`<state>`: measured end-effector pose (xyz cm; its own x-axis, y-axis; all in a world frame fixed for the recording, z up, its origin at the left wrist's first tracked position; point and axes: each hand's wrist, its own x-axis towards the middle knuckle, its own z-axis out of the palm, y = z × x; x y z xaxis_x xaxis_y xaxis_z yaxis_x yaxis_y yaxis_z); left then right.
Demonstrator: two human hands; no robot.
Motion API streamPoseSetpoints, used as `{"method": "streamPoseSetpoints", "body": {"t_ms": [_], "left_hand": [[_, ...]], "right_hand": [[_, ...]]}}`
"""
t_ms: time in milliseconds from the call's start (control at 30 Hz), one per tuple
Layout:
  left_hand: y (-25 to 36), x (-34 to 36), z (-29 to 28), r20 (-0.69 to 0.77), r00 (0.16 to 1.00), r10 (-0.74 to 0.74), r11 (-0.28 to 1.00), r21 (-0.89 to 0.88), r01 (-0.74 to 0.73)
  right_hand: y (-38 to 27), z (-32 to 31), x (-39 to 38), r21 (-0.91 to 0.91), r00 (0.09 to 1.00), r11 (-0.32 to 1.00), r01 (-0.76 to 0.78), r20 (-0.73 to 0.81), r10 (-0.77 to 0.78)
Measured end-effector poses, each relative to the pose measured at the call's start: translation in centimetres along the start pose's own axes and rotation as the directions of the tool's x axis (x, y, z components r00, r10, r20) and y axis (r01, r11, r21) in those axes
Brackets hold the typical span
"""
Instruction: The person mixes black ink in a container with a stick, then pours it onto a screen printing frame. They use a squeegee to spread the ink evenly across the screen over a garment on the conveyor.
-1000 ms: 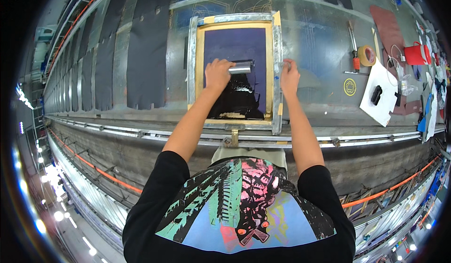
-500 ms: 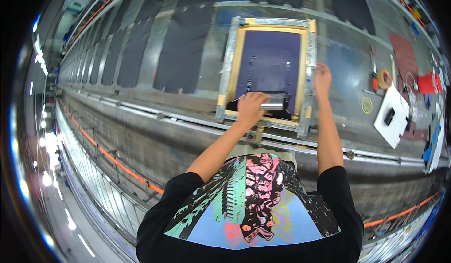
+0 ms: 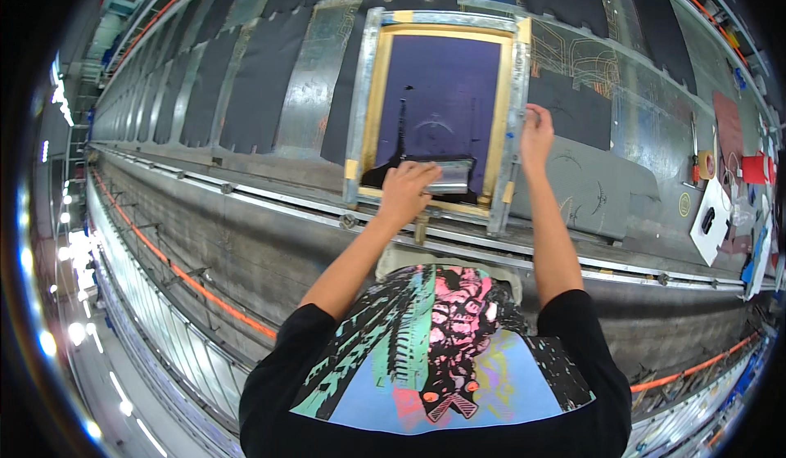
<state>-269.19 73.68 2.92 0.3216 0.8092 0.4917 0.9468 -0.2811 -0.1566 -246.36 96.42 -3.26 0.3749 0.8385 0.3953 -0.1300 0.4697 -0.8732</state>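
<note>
A screen printing frame (image 3: 521, 57) of grey metal with a yellowish inner border holds a dark purple mesh (image 3: 442, 73). My left hand (image 3: 407, 189) is closed round the left end of a squeegee (image 3: 450, 176) with a shiny metal body, at the near end of the mesh. Black ink (image 3: 378, 175) lies around the squeegee, and a dark streak runs up the mesh's left side. At the frame's right rail, my right hand (image 3: 536, 135) has its fingers curled against the edge. Right of the frame lies a grey fabric panel (image 3: 594, 192) with thin dark curved marks.
Dark fabric pieces (image 3: 262, 81) lie in rows along the long table. A metal rail (image 3: 311, 200) runs along its near edge. Farther right are a tape roll (image 3: 706, 163), a white board (image 3: 711, 221) with a black object, and a red container (image 3: 757, 168).
The frame has shifted left along the table, with both hands and the squeegee. Grey and dark fabric pieces now show to its right.
</note>
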Motion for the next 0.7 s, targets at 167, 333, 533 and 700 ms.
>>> {"method": "streamPoseSetpoints", "body": {"t_ms": [167, 333, 533, 700], "left_hand": [[1.5, 5.6, -0.4, -0.043, 0.999, 0.019, 1.000, -0.023, -0.020], [1.1, 6.2, 1.0, -0.048, 0.999, -0.025, 0.999, 0.031, 0.027], [-0.1, 3.8, 0.4, -0.063, 0.997, -0.039, 0.998, 0.051, 0.043], [-0.2, 0.1, 0.5, 0.042, 0.999, 0.003, 0.993, 0.114, -0.008]], "right_hand": [[-1.8, -1.4, 4.8, 0.000, 0.967, 0.973, 0.230, -0.116, -0.229], [-2.8, -0.6, 6.0, -0.008, 0.999, 1.000, -0.030, 0.021, 0.030], [-0.3, 0.2, 5.3, -0.081, 0.997, 0.994, 0.071, 0.008, -0.070], [-0.8, -0.6, 4.7, -0.172, 1.000, 0.985, 0.006, 0.023, -0.002]]}}
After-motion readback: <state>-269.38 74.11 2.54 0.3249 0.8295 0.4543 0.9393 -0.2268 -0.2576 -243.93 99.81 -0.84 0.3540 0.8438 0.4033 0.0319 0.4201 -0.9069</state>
